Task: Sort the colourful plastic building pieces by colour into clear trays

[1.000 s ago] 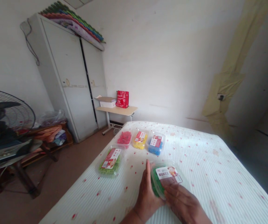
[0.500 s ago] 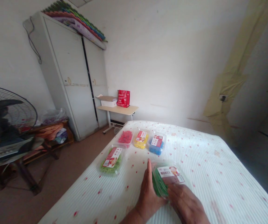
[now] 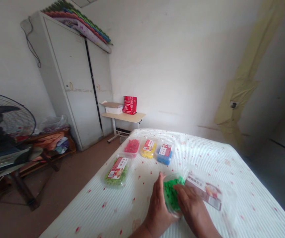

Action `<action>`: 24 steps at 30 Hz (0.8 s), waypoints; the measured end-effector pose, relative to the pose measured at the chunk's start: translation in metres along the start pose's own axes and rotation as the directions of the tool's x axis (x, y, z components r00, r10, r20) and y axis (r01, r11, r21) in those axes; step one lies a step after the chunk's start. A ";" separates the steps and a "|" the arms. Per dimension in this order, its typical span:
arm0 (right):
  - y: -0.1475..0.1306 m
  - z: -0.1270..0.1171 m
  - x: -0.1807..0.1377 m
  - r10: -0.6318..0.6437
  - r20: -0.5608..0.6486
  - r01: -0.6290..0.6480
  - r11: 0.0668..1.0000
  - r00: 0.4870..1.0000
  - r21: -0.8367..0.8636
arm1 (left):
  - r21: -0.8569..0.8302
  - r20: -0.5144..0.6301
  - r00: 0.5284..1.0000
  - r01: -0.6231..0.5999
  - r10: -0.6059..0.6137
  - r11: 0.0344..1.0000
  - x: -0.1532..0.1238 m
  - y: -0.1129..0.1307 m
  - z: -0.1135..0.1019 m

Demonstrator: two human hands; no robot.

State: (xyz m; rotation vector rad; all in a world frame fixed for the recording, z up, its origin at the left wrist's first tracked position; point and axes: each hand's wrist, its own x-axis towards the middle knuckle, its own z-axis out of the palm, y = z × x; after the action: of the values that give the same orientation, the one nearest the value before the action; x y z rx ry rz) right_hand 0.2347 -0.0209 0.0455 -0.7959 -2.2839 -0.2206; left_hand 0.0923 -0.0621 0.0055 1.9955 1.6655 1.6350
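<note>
Both bare forearms come in from the bottom edge and slant toward each other. The left forearm (image 3: 140,232) rises to the right, and its wrist (image 3: 147,225) bends so that the left grip (image 3: 158,203) points forward. That grip stands on edge, palm turned inward, its uppermost digit stretched out straight and the whole curved into a hold. The right forearm (image 3: 208,228) slants up to the left. Its right grip (image 3: 192,202) lies back upward, lower and flatter, with the fingers (image 3: 181,192) close together, bent, and aimed forward and left. The grips are near each other; whether they touch cannot be told.
</note>
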 end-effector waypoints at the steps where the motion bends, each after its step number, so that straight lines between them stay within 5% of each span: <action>1: 0.000 0.002 -0.001 0.008 -0.006 -0.008 1.000 1.000 0.019 | 0.003 0.002 1.000 0.003 -0.004 1.000 0.000 -0.001 0.001; 14: 0.034 -0.009 -0.031 0.216 -0.081 -0.208 0.973 0.973 0.095 | -0.117 0.009 0.968 0.248 -0.249 0.962 0.008 -0.009 -0.010; 24: 0.083 -0.004 -0.058 0.261 0.058 -0.256 0.963 0.963 -0.087 | 0.047 0.058 0.998 0.018 -0.021 0.999 0.017 -0.012 -0.022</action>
State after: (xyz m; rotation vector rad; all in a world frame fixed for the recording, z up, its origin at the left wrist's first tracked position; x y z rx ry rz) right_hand 0.3199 0.0158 0.0040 -1.1494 -2.2174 -0.1658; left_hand 0.0652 -0.0561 0.0188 2.0202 1.7123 1.5304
